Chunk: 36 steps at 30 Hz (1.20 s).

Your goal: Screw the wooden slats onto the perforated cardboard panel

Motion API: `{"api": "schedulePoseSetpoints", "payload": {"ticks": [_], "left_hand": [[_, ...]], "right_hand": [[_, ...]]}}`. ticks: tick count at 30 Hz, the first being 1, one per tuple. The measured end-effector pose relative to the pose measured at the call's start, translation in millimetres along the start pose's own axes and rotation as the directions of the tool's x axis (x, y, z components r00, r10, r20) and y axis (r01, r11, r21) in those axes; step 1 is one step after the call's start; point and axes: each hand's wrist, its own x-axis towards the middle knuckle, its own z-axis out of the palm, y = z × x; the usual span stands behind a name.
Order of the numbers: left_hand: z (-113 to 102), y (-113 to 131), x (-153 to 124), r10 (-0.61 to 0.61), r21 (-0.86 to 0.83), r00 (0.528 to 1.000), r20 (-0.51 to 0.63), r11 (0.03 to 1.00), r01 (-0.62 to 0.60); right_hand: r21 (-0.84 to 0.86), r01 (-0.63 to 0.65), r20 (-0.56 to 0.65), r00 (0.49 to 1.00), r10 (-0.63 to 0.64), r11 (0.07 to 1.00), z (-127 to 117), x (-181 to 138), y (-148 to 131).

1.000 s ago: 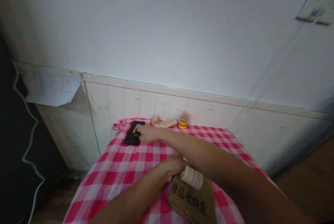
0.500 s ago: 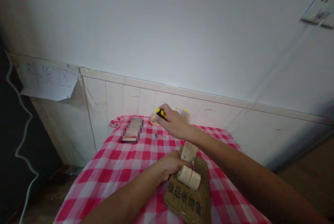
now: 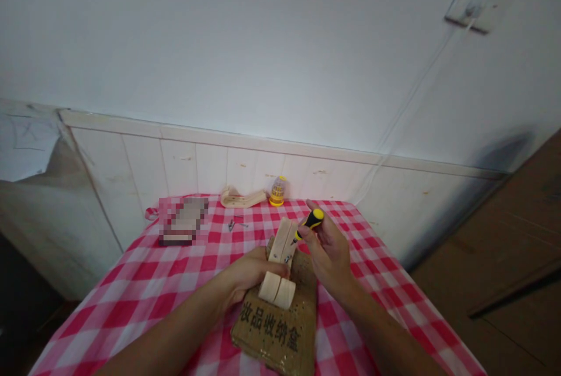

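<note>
My right hand grips a yellow-and-black screwdriver, its shaft slanting down toward a small metal screw. That screw stands at the pale wooden piece, which has a groove down its middle and a curled near end. My left hand is closed around the wooden piece, its fingertips partly hidden beneath the curl. Underneath lies a flat brown cardboard box printed with dark characters. Whether the screwdriver tip touches the screw I cannot tell.
A red-and-white checked cloth covers the table. Toward the back lie loose screws, another curved wooden piece, a yellow-capped container and a blurred-out flat object. The wall stands directly behind.
My right hand has come back from the table's far side with the screwdriver and now points it down at the wooden piece. My left hand keeps its hold. The view has shifted right.
</note>
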Motion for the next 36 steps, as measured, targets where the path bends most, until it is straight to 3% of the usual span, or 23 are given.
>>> {"api": "schedulePoseSetpoints", "payload": {"ticks": [6, 13, 36], "left_hand": [[2, 3, -5, -0.023, 0.014, 1.0, -0.018, 1.0, 0.024], [2, 3, -6, -0.034, -0.006, 0.999, -0.003, 0.999, 0.034], [2, 2, -6, -0.032, 0.003, 0.999, 0.018, 0.999, 0.032]], "right_hand": [[0.118, 0.039, -0.082, 0.996, -0.029, 0.992, 8, -13, 13], [0.026, 0.131, -0.028, 0.991, -0.13, 0.991, 8, -17, 20], [-0.04, 0.155, 0.008, 0.988, -0.155, 0.987, 6, -17, 18]]}}
